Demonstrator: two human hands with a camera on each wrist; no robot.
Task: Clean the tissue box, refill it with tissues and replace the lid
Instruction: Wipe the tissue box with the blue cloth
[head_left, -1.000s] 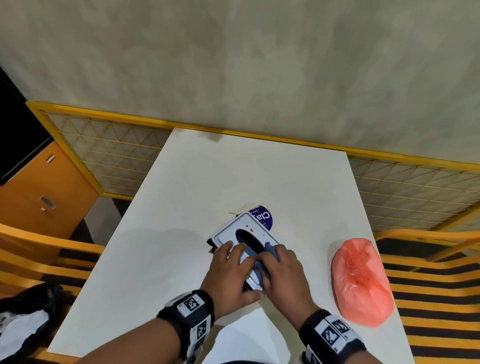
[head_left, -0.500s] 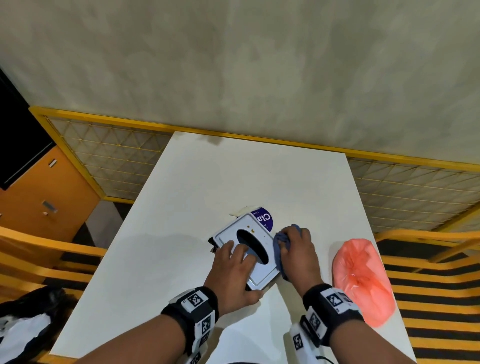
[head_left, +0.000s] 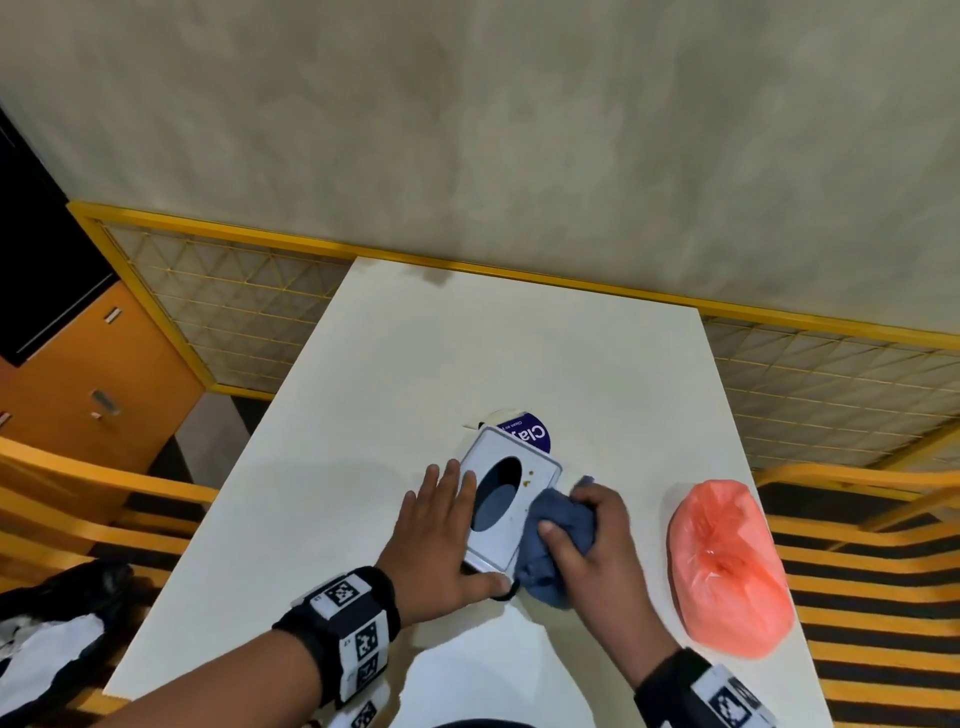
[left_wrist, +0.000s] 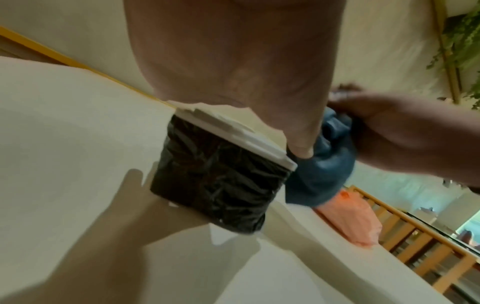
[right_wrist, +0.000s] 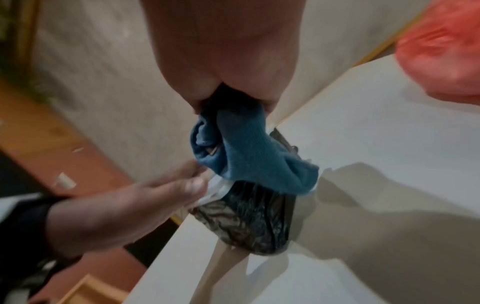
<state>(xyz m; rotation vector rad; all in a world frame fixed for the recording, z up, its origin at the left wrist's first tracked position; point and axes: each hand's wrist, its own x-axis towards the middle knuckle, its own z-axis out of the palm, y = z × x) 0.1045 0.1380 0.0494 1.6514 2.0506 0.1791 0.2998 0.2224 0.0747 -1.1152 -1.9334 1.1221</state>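
The tissue box (head_left: 540, 478) stands near the middle of the white table (head_left: 467, 353), a grey lid with an oval opening on top and a black crinkled body (left_wrist: 221, 181). Small brown specks mark the lid's far right part. My left hand (head_left: 441, 525) lies flat with straight fingers on the lid's left side, thumb at its near corner. My right hand (head_left: 592, 540) grips a bunched blue cloth (head_left: 550, 540) against the lid's right edge; the cloth (right_wrist: 249, 156) hangs over the black side. A purple-labelled packet (head_left: 532, 434) lies just behind the box.
An orange-pink plastic bag (head_left: 727, 566), knotted and full, sits at the table's right edge. Yellow wooden railings (head_left: 62, 499) flank both sides. An orange cabinet (head_left: 88, 395) stands far left. A black and white bundle (head_left: 47, 634) lies low at the left.
My right hand with the cloth moved from the lid's near middle out to the far right edge, then back toward me along the right side. My left fingers straightened on the lid.
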